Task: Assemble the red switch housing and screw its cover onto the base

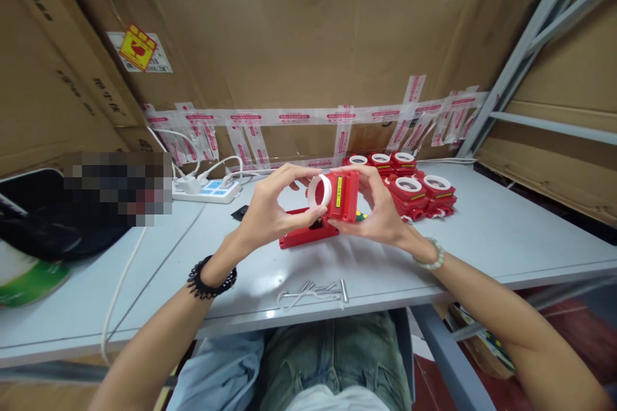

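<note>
Five red units (409, 203) stand at the back of the table (385, 273), toward the right, and seem to be finished. One more unit (344, 198) is held above the table between both hands: the left hand (268, 204) pinches it at its white ring (326, 191), and the right hand (378, 209) grips the body. Whether this ring is fully seated cannot be told. Beneath lies a separate red part (304, 237), and near the front edge some metal pieces (344, 291), so probably this unit remains incomplete.
</note>
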Demonstrator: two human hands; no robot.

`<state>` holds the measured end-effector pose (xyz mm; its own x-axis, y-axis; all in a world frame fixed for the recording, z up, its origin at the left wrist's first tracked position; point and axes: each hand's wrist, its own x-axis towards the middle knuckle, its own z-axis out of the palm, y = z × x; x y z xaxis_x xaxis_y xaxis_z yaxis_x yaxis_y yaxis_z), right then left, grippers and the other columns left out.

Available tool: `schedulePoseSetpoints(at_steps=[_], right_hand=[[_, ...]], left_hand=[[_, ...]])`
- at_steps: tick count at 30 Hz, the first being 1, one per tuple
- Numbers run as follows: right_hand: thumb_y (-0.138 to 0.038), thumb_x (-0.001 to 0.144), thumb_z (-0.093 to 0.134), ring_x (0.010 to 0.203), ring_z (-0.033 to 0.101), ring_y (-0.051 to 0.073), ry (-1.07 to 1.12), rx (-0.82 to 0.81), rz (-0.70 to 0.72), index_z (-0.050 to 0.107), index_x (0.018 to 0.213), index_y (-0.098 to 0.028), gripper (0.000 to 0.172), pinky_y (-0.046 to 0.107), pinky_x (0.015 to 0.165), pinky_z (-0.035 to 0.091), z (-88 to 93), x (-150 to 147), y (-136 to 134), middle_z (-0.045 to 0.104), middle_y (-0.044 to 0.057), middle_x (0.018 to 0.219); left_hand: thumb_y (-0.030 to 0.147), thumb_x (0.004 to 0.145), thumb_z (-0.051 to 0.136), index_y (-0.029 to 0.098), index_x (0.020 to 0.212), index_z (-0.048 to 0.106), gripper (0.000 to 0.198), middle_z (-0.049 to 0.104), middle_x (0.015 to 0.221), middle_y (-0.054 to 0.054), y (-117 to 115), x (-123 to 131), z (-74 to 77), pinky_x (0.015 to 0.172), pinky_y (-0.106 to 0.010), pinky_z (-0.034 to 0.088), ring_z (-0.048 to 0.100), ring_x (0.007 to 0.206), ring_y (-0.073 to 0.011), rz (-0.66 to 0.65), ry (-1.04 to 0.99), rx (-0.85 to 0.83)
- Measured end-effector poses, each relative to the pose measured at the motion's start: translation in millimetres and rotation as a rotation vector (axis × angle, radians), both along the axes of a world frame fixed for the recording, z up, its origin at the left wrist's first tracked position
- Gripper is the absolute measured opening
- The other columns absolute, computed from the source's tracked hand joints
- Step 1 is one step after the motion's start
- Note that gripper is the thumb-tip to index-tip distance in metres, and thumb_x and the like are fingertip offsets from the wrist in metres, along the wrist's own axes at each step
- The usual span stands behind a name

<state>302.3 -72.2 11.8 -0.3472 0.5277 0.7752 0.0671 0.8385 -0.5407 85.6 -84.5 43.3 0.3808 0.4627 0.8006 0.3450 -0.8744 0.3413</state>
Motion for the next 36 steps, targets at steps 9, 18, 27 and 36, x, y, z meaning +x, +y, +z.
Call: schedulePoseSetpoints(at_steps=[9, 18, 27, 36], right_hand=[[-0.025, 0.06, 0.086, 0.118, 0.06, 0.025, -0.016, 0.065, -0.006, 0.042, 0.128, -0.025, 0.081, 0.042, 0.103, 0.051, 0.1, 0.5, 2.1, 0.057, 0.011, 0.13], [-0.024, 0.06, 0.085, 0.116, 0.062, 0.023, -0.02, 0.044, 0.057, 0.04, 0.13, -0.024, 0.082, 0.038, 0.102, 0.051, 0.4, 3.4, 8.6, 0.06, 0.01, 0.125], [-0.024, 0.06, 0.085, 0.114, 0.063, 0.024, -0.018, 0.048, 0.049, 0.041, 0.128, -0.024, 0.081, 0.04, 0.101, 0.052, 1.4, 0.9, 5.8, 0.059, 0.011, 0.125], [-0.022, 0.059, 0.085, 0.116, 0.062, 0.024, -0.003, 0.004, 0.077, 0.042, 0.129, -0.024, 0.082, 0.04, 0.102, 0.051, 0.0, 2.1, 8.3, 0.06, 0.01, 0.125]], left_hand=[[0.029, 0.077, 0.076, 0.019, 0.116, 0.064, 0.042, 0.07, 0.103, -0.007, -1.0, -0.5, 0.4, 0.076, -0.032, 0.054, 0.063, 0.09, -0.019, -0.015, 0.013, 0.004], [0.018, 0.084, 0.068, 0.028, 0.132, 0.055, 0.05, 0.057, 0.138, -0.01, -2.7, -7.6, 5.0, 0.105, -0.041, 0.046, 0.054, 0.128, -0.0255, -0.178, 0.161, -0.006], [0.034, 0.082, 0.073, 0.021, 0.124, 0.059, 0.046, 0.067, 0.114, -0.01, -2.1, -4.5, 1.8, 0.085, -0.037, 0.053, 0.062, 0.101, -0.0222, -0.008, 0.091, -0.056], [0.035, 0.079, 0.077, 0.027, 0.137, 0.05, 0.065, 0.055, 0.138, -0.012, -1.7, -5.7, 1.5, 0.096, -0.041, 0.051, 0.054, 0.124, -0.0274, -0.094, 0.098, -0.078]])
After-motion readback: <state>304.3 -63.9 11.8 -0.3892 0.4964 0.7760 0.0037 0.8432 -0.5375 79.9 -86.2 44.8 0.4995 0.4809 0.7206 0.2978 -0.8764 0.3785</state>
